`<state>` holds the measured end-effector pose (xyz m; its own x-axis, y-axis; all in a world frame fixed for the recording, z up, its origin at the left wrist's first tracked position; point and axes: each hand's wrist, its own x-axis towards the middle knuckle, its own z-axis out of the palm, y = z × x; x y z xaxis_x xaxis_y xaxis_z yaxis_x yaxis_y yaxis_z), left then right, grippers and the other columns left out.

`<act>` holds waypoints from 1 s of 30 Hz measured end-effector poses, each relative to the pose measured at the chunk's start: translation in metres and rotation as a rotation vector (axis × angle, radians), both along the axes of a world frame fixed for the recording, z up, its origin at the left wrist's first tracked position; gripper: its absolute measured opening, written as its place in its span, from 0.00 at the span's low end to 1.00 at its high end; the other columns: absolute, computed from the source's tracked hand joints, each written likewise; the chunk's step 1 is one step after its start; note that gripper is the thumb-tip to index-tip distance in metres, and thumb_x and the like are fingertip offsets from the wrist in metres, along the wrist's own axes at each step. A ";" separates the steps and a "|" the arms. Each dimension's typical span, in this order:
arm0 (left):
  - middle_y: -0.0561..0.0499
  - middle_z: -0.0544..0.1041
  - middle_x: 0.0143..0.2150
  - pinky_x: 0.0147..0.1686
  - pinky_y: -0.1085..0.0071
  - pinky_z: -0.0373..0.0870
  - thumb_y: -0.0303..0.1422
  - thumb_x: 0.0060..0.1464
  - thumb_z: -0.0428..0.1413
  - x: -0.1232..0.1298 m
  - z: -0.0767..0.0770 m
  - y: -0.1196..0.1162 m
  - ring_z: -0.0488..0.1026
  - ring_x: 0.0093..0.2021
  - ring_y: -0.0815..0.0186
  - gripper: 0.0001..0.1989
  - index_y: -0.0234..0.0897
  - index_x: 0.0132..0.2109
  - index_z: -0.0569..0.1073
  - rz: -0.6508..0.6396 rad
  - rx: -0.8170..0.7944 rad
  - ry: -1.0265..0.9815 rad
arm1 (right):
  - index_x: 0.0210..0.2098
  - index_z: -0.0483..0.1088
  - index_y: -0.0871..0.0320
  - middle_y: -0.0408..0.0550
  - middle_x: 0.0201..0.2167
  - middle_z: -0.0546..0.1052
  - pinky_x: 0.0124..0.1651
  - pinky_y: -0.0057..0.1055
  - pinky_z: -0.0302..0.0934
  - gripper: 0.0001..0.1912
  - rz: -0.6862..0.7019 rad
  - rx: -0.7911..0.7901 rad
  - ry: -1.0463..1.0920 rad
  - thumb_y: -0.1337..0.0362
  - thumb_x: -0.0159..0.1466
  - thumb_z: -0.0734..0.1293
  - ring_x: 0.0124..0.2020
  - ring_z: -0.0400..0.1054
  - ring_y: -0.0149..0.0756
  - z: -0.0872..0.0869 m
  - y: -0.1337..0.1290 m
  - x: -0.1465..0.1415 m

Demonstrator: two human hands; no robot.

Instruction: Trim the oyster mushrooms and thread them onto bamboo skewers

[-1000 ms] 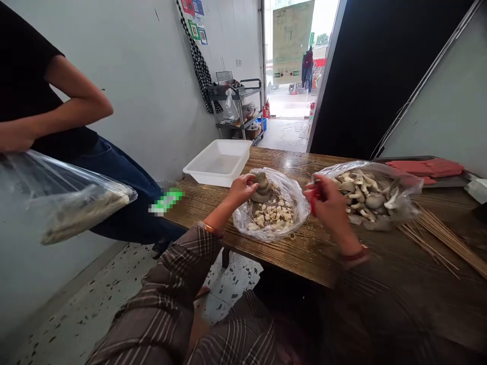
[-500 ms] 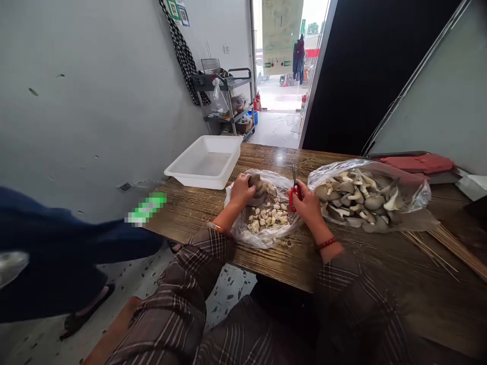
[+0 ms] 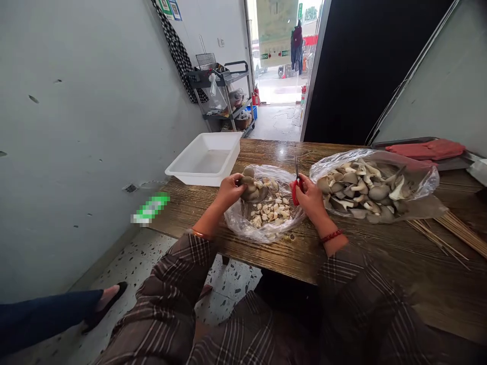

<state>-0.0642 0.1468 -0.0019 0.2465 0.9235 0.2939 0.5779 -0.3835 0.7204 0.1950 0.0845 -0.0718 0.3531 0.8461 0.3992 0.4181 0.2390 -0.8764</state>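
In the head view, the left hand (image 3: pixel 230 193) is grasping a grey-brown cluster of mushrooms (image 3: pixel 254 189) over the eleven o'clock side of an open, clear plastic bag (image 3: pixel 243 229), where small, pale mushroom pieces (image 3: pixel 272 211) are lying. The right hand (image 3: pixel 311 197) is gripping red-handled metal scissors (image 3: pixel 297 191) near the bag's two o'clock edge, the blades pointing towards twelve. On the brown wooden table (image 3: pixel 308 263), a white rectangular plastic tub (image 3: pixel 182 175) is standing at the bag's ten o'clock. At three o'clock, a second clear bag (image 3: pixel 428 187) is holding larger grey-and-white mushrooms (image 3: pixel 359 187); thin wooden skewers (image 3: pixel 462 234) are lying at its four o'clock, and red packages (image 3: pixel 429 149) are resting at its two o'clock.
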 end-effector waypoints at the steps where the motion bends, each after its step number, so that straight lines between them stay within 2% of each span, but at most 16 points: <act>1: 0.51 0.76 0.31 0.36 0.69 0.69 0.27 0.46 0.54 0.001 0.001 -0.001 0.72 0.34 0.65 0.07 0.35 0.34 0.75 -0.011 0.025 0.060 | 0.57 0.71 0.60 0.54 0.40 0.82 0.47 0.44 0.71 0.28 -0.005 -0.008 0.003 0.50 0.63 0.66 0.41 0.76 0.44 0.001 -0.001 0.000; 3: 0.49 0.77 0.37 0.39 0.68 0.70 0.25 0.46 0.53 0.005 0.005 -0.004 0.73 0.38 0.63 0.11 0.35 0.39 0.75 -0.013 0.078 0.145 | 0.56 0.72 0.60 0.54 0.40 0.82 0.48 0.43 0.70 0.27 -0.004 -0.014 0.017 0.51 0.62 0.67 0.41 0.76 0.45 0.003 -0.002 -0.001; 6: 0.45 0.76 0.47 0.45 0.66 0.71 0.23 0.48 0.53 0.018 0.014 -0.014 0.74 0.46 0.61 0.19 0.36 0.49 0.74 0.036 0.195 0.171 | 0.56 0.72 0.58 0.53 0.41 0.81 0.48 0.42 0.71 0.26 0.009 0.002 0.051 0.52 0.62 0.67 0.42 0.76 0.45 0.005 -0.002 -0.001; 8: 0.45 0.76 0.49 0.48 0.65 0.71 0.24 0.51 0.53 0.033 0.020 -0.023 0.73 0.47 0.61 0.19 0.37 0.51 0.74 0.013 0.253 0.185 | 0.57 0.72 0.58 0.54 0.42 0.81 0.47 0.42 0.71 0.26 0.008 0.003 0.066 0.53 0.62 0.67 0.42 0.76 0.45 0.006 -0.002 -0.001; 13: 0.45 0.78 0.43 0.52 0.60 0.70 0.26 0.56 0.53 0.080 0.019 -0.037 0.74 0.47 0.57 0.09 0.39 0.39 0.78 -0.291 0.215 0.431 | 0.56 0.72 0.61 0.57 0.43 0.81 0.49 0.43 0.70 0.28 0.015 0.000 0.030 0.52 0.62 0.67 0.44 0.76 0.47 0.009 -0.004 -0.004; 18: 0.41 0.76 0.33 0.49 0.52 0.70 0.24 0.53 0.55 0.112 0.009 -0.030 0.76 0.42 0.48 0.06 0.34 0.34 0.77 -0.184 0.167 0.596 | 0.57 0.72 0.61 0.59 0.46 0.81 0.52 0.43 0.69 0.26 0.014 0.024 -0.015 0.54 0.64 0.65 0.46 0.76 0.48 0.017 -0.010 -0.010; 22: 0.45 0.72 0.26 0.47 0.52 0.70 0.25 0.49 0.59 0.116 0.004 -0.022 0.76 0.39 0.48 0.03 0.35 0.29 0.75 -0.216 0.090 0.615 | 0.57 0.72 0.60 0.57 0.44 0.82 0.51 0.42 0.69 0.25 0.027 -0.002 -0.043 0.55 0.64 0.64 0.44 0.77 0.47 0.022 -0.013 -0.013; 25: 0.45 0.71 0.25 0.48 0.52 0.69 0.26 0.46 0.62 0.113 0.002 -0.018 0.76 0.39 0.47 0.07 0.36 0.24 0.71 -0.211 0.062 0.583 | 0.57 0.72 0.61 0.57 0.45 0.82 0.50 0.42 0.69 0.26 0.022 -0.015 -0.042 0.54 0.65 0.64 0.44 0.77 0.47 0.023 -0.014 -0.014; 28: 0.42 0.74 0.28 0.47 0.52 0.69 0.29 0.49 0.61 0.106 0.005 -0.016 0.76 0.40 0.46 0.09 0.35 0.24 0.71 -0.132 0.071 0.591 | 0.57 0.72 0.61 0.57 0.46 0.81 0.51 0.42 0.69 0.26 0.016 -0.006 -0.022 0.54 0.65 0.65 0.45 0.76 0.47 0.022 -0.012 -0.013; 30: 0.39 0.77 0.32 0.47 0.53 0.70 0.33 0.54 0.58 0.096 0.010 -0.017 0.77 0.41 0.47 0.09 0.34 0.27 0.75 -0.110 0.099 0.587 | 0.58 0.71 0.60 0.57 0.46 0.81 0.50 0.42 0.69 0.26 0.025 -0.006 -0.005 0.53 0.65 0.65 0.45 0.76 0.47 0.019 -0.011 -0.011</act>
<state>0.0318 0.1295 0.0080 0.4858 0.8587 0.1635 0.8212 -0.5124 0.2513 0.1840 0.0737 -0.0524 0.3294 0.8571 0.3961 0.4166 0.2446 -0.8756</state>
